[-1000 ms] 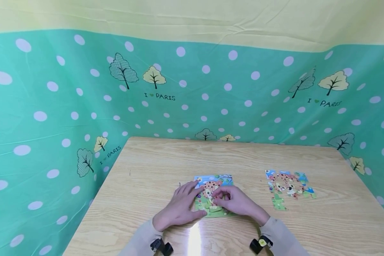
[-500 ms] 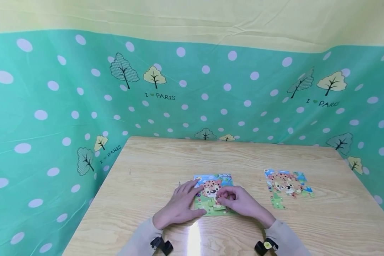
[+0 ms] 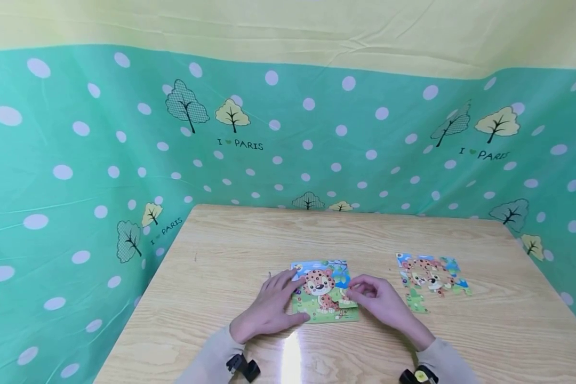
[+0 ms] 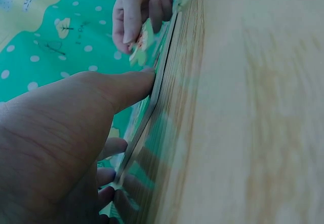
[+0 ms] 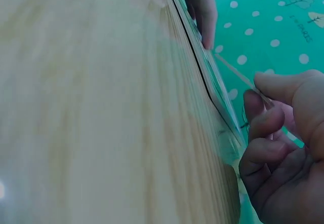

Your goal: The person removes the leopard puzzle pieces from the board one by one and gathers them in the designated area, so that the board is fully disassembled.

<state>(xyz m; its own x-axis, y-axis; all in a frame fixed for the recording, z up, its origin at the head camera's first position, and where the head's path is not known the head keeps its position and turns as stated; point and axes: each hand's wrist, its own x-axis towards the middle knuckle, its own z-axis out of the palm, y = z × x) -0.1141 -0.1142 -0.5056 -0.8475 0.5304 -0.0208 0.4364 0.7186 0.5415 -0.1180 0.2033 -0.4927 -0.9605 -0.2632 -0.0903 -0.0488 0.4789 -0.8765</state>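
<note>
A flat puzzle board (image 3: 312, 317) printed with a spotted leopard cub lies on the table in the head view. My left hand (image 3: 269, 312) rests along its left side, fingers and thumb spread, with the thumb (image 4: 134, 89) on the near edge in the left wrist view. Over the board's right part, my right hand (image 3: 384, 304) pinches a puzzle piece (image 3: 345, 300) between thumb and index finger. The left wrist view shows the piece (image 4: 142, 44) tilted above the board, mostly green. Edge-on in the right wrist view, the piece (image 5: 235, 73) appears as a thin strip.
To the right of the board, several puzzle pieces (image 3: 424, 272) lie grouped into a similar leopard picture, with gaps in it. The wooden table (image 3: 249, 234) runs back to a green dotted cloth (image 3: 249, 186). A bright reflection marks the tabletop in front.
My right hand has moved right with the puzzle piece, from over the cub's body to the board's right side, uncovering the cub. My left hand has stayed in place.
</note>
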